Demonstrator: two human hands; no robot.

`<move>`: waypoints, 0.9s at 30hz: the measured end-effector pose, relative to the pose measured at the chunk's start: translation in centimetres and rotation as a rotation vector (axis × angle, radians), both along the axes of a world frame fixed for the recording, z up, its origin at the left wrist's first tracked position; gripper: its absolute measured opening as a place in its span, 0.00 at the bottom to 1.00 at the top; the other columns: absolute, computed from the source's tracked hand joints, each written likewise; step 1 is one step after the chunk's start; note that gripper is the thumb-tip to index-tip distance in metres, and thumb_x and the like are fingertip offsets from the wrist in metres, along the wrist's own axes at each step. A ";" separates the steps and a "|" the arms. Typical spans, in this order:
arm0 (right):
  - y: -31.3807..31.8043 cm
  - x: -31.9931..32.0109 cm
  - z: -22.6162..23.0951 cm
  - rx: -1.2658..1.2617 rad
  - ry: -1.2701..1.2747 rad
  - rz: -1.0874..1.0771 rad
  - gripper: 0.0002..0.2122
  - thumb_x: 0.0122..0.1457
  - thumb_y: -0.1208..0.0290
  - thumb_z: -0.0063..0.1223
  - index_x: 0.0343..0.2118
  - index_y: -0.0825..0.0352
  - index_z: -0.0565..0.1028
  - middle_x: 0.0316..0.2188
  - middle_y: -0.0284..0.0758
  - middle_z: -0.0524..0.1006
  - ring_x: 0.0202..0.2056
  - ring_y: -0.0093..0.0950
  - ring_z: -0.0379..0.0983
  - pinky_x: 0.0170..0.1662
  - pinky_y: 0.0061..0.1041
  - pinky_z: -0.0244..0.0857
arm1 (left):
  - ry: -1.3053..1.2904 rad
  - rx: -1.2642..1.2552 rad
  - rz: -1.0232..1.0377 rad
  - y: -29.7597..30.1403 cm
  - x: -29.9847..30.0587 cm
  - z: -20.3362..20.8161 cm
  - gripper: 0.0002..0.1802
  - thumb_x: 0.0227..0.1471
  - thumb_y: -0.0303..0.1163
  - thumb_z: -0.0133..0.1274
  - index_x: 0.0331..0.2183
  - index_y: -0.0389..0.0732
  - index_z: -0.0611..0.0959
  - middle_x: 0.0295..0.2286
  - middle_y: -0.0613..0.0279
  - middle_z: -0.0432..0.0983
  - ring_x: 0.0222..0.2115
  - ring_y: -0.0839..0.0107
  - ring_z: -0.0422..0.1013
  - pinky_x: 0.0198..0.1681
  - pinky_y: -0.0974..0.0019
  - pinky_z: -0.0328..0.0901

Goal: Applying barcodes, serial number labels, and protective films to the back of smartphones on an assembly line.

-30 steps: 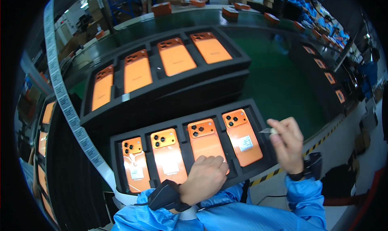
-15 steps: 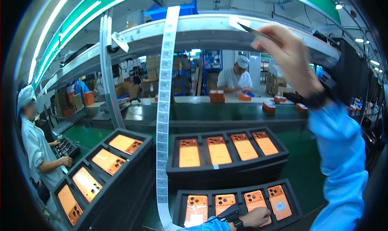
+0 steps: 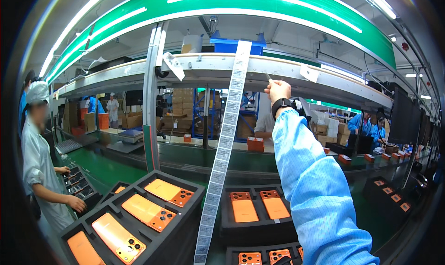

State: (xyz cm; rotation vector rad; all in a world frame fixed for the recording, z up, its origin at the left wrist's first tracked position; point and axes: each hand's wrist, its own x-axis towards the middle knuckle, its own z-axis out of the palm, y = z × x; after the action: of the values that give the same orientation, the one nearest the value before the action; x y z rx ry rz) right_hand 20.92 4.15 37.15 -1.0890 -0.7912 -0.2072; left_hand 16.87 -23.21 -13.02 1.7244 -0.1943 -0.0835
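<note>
My right hand [image 3: 279,90] is raised in front of the shelf, its fingers closed around tweezers [image 3: 268,76] whose thin tip points up and left. Just left of the hand, a long strip of printed labels [image 3: 221,154] hangs from the shelf down to the lower edge. My left hand is out of sight; only a dark piece shows at the bottom by the front tray. Orange phones [image 3: 244,211] lie camera-side up in black foam trays. The left tray [image 3: 187,214] holds several, the middle tray [image 3: 255,228] shows two, and my right sleeve covers part of the front tray [image 3: 236,250].
A white shelf beam [image 3: 199,61] crosses above the green bench, with a blue bin [image 3: 227,46] on top. A metal post [image 3: 150,103] stands left of the strip. At the left, a co-worker [image 3: 41,154] reaches toward dark trays. Orange boxes [image 3: 255,144] stand farther back.
My view has swung up and to the right. My right hand, with the tweezers, is now nearer the label strip. My left hand, earlier over the phones in the front tray, has left the picture.
</note>
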 end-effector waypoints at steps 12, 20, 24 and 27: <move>8.3 -9.1 0.8 0.131 -0.505 0.559 0.07 0.54 0.73 0.55 0.34 0.69 0.79 0.27 0.35 0.79 0.27 0.23 0.74 0.32 0.26 0.69 | 0.040 -0.050 -0.037 0.0 0.6 0.1 0.07 0.46 0.28 0.47 0.23 0.36 0.78 0.19 0.55 0.75 0.22 0.63 0.73 0.26 0.59 0.68; 6.2 -4.9 3.7 0.132 -0.377 -0.151 0.11 0.50 0.64 0.58 0.32 0.64 0.82 0.30 0.44 0.79 0.35 0.41 0.77 0.43 0.32 0.69 | 0.048 -0.091 -0.035 -0.2 1.3 0.3 0.07 0.46 0.28 0.47 0.24 0.35 0.77 0.19 0.53 0.74 0.24 0.60 0.73 0.28 0.57 0.68; 6.5 -4.3 4.7 0.077 -0.331 -0.178 0.09 0.50 0.71 0.58 0.33 0.67 0.82 0.29 0.39 0.81 0.32 0.28 0.78 0.39 0.25 0.70 | 0.054 -0.117 -0.044 -0.6 1.6 0.4 0.07 0.45 0.28 0.47 0.25 0.35 0.77 0.20 0.52 0.74 0.25 0.59 0.73 0.29 0.56 0.68; 7.4 -2.5 4.6 0.121 -0.360 -0.109 0.11 0.47 0.65 0.60 0.31 0.65 0.82 0.29 0.41 0.81 0.33 0.34 0.79 0.42 0.28 0.70 | 0.057 -0.139 -0.049 -0.8 1.8 0.4 0.07 0.45 0.28 0.48 0.25 0.34 0.77 0.20 0.51 0.74 0.26 0.58 0.73 0.30 0.55 0.68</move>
State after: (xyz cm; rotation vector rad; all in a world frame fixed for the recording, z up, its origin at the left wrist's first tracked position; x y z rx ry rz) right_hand 18.43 11.54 41.73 -0.9931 -1.0262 -0.5485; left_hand 18.69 -23.97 -12.63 1.5769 -0.1956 -0.1517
